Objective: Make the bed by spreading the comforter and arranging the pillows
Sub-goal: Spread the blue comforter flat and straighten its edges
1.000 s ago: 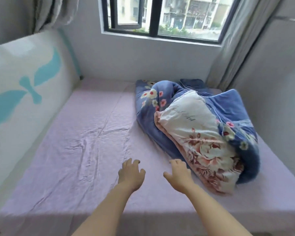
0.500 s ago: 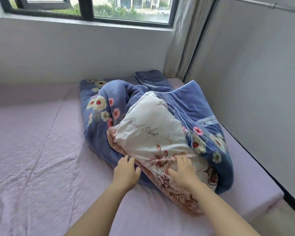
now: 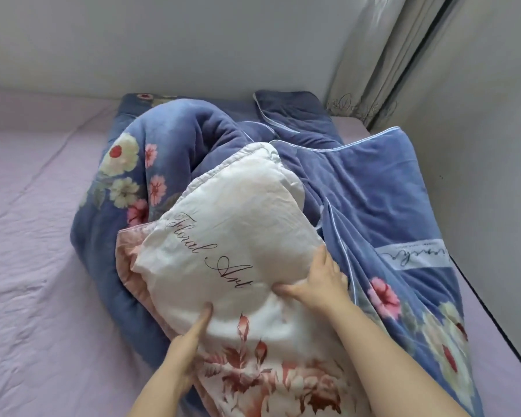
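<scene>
A white pillow [image 3: 223,236] printed with pink flowers and the words "Floral Art" lies on top of a crumpled blue floral comforter [image 3: 373,206] on the right half of the bed. My left hand [image 3: 190,341] grips the pillow's left edge, thumb on top and fingers hidden underneath. My right hand [image 3: 316,284] presses on the pillow's right side, fingers wrapped over its edge against the comforter. A second blue pillow [image 3: 292,109] sits behind the comforter by the wall.
The lilac bed sheet [image 3: 27,236] stretches bare to the left. A grey wall runs along the back, and a curtain [image 3: 370,55] hangs in the far right corner. The bed's right edge [image 3: 500,326] borders a dark gap beside the right wall.
The view has moved in close on the bundle. Both hands went from resting on the pillow's lower part to gripping its two sides higher up.
</scene>
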A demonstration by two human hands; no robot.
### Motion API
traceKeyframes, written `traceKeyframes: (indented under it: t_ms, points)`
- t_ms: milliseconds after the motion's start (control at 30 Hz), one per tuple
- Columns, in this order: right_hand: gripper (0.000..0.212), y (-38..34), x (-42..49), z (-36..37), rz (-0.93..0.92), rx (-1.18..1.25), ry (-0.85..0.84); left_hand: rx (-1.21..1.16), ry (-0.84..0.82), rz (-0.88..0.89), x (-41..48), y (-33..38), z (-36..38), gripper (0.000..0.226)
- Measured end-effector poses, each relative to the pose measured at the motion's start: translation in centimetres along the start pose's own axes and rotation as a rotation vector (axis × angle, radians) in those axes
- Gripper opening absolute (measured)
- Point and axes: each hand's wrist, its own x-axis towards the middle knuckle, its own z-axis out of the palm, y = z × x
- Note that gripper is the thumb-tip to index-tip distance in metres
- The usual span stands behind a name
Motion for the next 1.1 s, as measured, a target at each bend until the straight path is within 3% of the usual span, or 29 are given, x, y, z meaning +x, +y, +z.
traceKeyframes:
  t_ms: [100,200,300,400,500,567,633,733,833,900,967,1033,1100]
  points:
    - [0.095,0.7,1.2,0.5,-0.015,-0.081,0.057,0.096,0.177,0.103,1.9,-1.8,1.1,0.107]
    - [0.052,0.5,0.9,-0.9,-0.078,-0.140,0.079,0.103,0.298,0.283,-2.9,0.9,3.3,0.054]
    - [0.039,0.3,0.5,-4.1,-0.103,-0.087,0.121,0.085,0.318,0.477,-7.4,3.8,4.2,0.033]
    - [0.043,-0.2,0.5,-8.6,-0.144,0.075,0.232,0.005,0.250,0.664,-10.5,8.2,5.3,0.035]
    - [0.038,-0.3,1.8,-14.4,-0.129,0.300,0.424,-0.041,0.017,0.847,-12.2,15.0,7.3,0.027]
    - [0.037,0.1,3.3,-17.8,-0.106,0.455,0.574,0.206,-0.169,0.917,-11.9,18.8,9.3,0.037]
    - [0.044,0.7,5.5,-20.0,-0.035,0.533,0.699,0.524,-0.220,0.854,-9.8,19.6,11.1,0.058]
    - [0.065,1.4,7.5,-18.8,0.102,0.314,0.729,0.879,-0.260,0.621,-4.8,14.0,11.6,0.066]
    - [0.082,1.5,5.7,-10.7,-0.174,-0.063,0.433,0.872,-0.345,0.530,-1.2,6.1,10.6,0.048]
    - [0.094,2.1,3.4,-3.9,-0.379,-0.249,0.161,0.664,-0.242,0.637,0.2,3.6,10.2,0.045]
    - [0.117,3.3,2.5,1.1,-0.474,-0.409,0.125,0.600,0.138,0.723,1.8,3.8,9.4,0.038]
    - [0.130,4.3,3.4,3.3,-0.475,-0.492,0.186,0.769,0.421,0.676,3.3,3.8,7.6,0.030]
    - [0.119,4.9,4.7,3.8,-0.482,-0.500,0.222,1.032,0.417,0.540,4.6,2.5,5.0,0.029]
